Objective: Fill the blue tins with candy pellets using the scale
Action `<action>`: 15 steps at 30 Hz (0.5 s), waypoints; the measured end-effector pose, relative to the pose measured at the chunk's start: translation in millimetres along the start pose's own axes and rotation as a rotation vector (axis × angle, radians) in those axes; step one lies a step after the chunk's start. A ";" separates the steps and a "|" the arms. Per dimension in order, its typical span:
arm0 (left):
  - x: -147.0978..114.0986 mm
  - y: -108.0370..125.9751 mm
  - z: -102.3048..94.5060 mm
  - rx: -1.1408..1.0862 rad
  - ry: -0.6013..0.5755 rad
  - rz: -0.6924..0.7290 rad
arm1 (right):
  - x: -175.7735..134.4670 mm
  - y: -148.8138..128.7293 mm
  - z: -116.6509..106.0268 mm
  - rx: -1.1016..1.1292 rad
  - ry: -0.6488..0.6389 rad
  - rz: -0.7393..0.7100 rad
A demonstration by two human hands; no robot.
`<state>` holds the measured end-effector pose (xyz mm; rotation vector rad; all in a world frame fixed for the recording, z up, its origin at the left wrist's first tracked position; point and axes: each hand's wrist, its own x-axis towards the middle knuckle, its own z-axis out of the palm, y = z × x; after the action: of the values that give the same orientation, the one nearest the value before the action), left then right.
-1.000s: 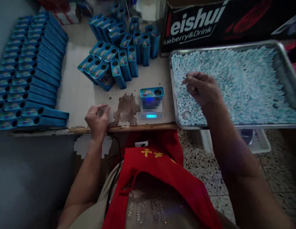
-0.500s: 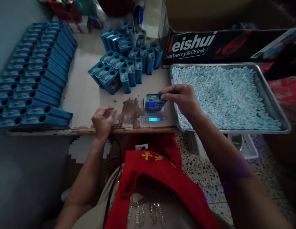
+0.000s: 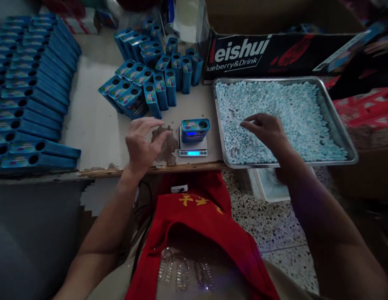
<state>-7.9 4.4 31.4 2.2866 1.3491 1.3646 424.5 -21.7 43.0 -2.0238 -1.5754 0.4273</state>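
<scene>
A blue candy tin (image 3: pixel 195 132) with a dark round hole in its top stands on a small digital scale (image 3: pixel 184 146) with a lit blue display. My left hand (image 3: pixel 143 143) hovers just left of the scale, thumb and fingers curved and apart, holding nothing. Over the metal tray (image 3: pixel 219 121) of small pale-blue candies (image 3: pixel 284 108), my right hand (image 3: pixel 269 131) has its thumb and fingertips pinched together. Whether a candy sits in that pinch is too small to make out.
Behind the scale stands a loose group of blue tins (image 3: pixel 150 79). Long rows of tins (image 3: pixel 34 100) fill the table's left side. A large black carton (image 3: pixel 244 54) borders the tray at the back. A plastic tub (image 3: pixel 269 187) sits below the table edge.
My right hand has left the tin's top and moved right over the candies. My left hand has risen and opened wider near the scale. The view has shifted slightly.
</scene>
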 end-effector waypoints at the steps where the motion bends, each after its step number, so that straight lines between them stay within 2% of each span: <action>1: 12.0 7.8 6.4 -0.010 -0.030 0.065 | -4.0 6.2 0.6 -0.044 -0.031 -0.018; 4: 41.7 27.3 23.6 -0.025 -0.190 0.162 | -12.0 17.1 6.6 -0.170 -0.041 -0.136; 8: 57.9 43.1 40.6 -0.035 -0.379 0.125 | -10.1 17.4 13.0 -0.288 -0.056 -0.263; 12: 57.7 45.9 56.4 -0.043 -0.422 0.090 | -1.6 7.3 14.9 -0.386 -0.126 -0.349; 15: 56.5 44.7 69.2 -0.046 -0.435 0.087 | 3.1 -1.8 17.1 -0.409 -0.193 -0.353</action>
<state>82.8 41.4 50.8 2.4439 1.0765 0.8331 414.5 -14.7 30.4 -1.9672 -2.2402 0.1772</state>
